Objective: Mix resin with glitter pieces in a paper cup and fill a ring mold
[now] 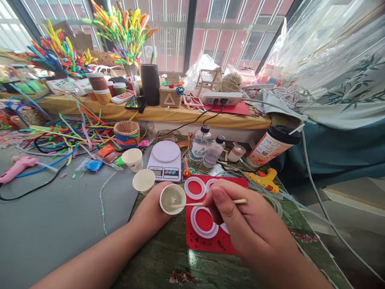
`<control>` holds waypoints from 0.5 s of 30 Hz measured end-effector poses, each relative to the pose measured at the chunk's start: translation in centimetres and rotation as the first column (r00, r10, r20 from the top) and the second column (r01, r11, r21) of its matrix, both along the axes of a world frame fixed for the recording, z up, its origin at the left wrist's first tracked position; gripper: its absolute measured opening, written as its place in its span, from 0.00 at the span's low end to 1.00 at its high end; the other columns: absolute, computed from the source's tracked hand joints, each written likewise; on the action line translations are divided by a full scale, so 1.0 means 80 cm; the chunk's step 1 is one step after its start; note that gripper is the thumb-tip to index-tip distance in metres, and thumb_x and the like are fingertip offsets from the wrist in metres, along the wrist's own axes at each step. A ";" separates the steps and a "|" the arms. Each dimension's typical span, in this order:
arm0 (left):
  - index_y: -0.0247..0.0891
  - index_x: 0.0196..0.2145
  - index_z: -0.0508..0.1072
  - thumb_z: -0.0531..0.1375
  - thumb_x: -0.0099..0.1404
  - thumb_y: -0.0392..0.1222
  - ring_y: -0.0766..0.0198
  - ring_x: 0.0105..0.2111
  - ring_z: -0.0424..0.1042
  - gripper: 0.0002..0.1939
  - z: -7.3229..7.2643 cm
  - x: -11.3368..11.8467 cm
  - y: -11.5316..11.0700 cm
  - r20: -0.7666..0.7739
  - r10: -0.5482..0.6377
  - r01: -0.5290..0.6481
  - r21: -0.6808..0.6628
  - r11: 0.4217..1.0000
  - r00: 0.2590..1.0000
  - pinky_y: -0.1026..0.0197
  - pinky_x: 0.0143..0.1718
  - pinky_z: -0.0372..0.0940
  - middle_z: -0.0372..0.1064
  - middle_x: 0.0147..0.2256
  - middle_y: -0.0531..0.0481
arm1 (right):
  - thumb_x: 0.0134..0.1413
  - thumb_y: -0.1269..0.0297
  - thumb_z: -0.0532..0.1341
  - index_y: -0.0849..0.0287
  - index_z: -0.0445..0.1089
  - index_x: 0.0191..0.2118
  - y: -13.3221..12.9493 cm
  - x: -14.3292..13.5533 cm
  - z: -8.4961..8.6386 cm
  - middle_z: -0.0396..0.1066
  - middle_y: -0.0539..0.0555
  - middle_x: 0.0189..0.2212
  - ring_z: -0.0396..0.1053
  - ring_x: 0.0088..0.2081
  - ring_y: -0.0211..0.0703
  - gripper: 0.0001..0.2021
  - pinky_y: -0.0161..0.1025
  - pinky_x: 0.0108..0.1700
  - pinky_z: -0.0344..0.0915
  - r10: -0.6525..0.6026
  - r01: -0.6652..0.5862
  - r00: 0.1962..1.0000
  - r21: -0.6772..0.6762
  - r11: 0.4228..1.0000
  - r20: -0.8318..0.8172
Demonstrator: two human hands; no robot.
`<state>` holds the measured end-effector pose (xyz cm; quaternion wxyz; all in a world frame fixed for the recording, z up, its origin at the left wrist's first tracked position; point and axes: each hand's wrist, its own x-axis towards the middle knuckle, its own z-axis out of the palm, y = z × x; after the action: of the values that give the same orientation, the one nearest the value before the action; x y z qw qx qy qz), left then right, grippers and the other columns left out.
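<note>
The left hand [157, 202] is holding a paper cup [164, 208] of cloudy, see-through liquid, with its fingers curling around the side. The right hand [245, 220] is pinching a thin wooden stick [197, 204], thumb and fingers clamping on it, and the tip is dipping in the liquid. The cup is sitting near the middle, just beside the red sheet [210, 247]. White rings [195, 188] are lying on that sheet (they are looking a bit like donuts!), and the right hand is covering some of them. Two more paper cups [132, 157] are standing near the left hand, and a little scale [165, 162] is resting behind. Two bottles with black lids [199, 147] are standing next to the scale. A yellow glue gun [264, 180] is lying past the right hand.
</note>
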<state>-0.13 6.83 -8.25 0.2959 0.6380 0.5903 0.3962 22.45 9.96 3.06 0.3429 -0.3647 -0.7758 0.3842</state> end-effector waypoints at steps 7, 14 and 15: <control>0.44 0.45 0.79 0.71 0.58 0.37 0.52 0.43 0.82 0.16 0.001 0.000 -0.005 0.019 0.064 -0.065 0.025 0.998 0.998 0.51 0.46 0.78 0.83 0.44 0.48 | 0.82 0.48 0.49 0.53 0.65 0.31 -0.004 0.003 0.001 0.67 0.47 0.25 0.65 0.27 0.39 0.25 0.38 0.29 0.60 0.070 -0.070 0.997 -0.030 0.997 -0.024; 0.45 0.48 0.78 0.73 0.54 0.38 0.50 0.45 0.82 0.23 0.000 0.001 -0.006 0.034 0.103 -0.105 0.037 0.994 0.994 0.49 0.50 0.79 0.83 0.45 0.48 | 0.81 0.45 0.52 0.53 0.68 0.32 -0.003 0.003 0.001 0.67 0.47 0.25 0.65 0.28 0.39 0.25 0.36 0.31 0.62 0.026 -0.032 0.997 -0.081 0.996 -0.074; 0.45 0.48 0.77 0.73 0.54 0.39 0.50 0.45 0.82 0.23 0.000 0.001 -0.006 0.027 0.103 -0.104 0.032 0.994 0.994 0.49 0.50 0.79 0.83 0.46 0.48 | 0.81 0.45 0.52 0.53 0.68 0.31 -0.002 0.004 0.000 0.67 0.47 0.24 0.65 0.27 0.38 0.26 0.37 0.30 0.61 0.011 -0.016 0.998 -0.080 0.997 -0.062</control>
<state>-0.04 6.33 -8.24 0.2719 0.6064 0.6119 0.4289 22.77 9.77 3.07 0.3491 -0.3610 -0.7513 0.4283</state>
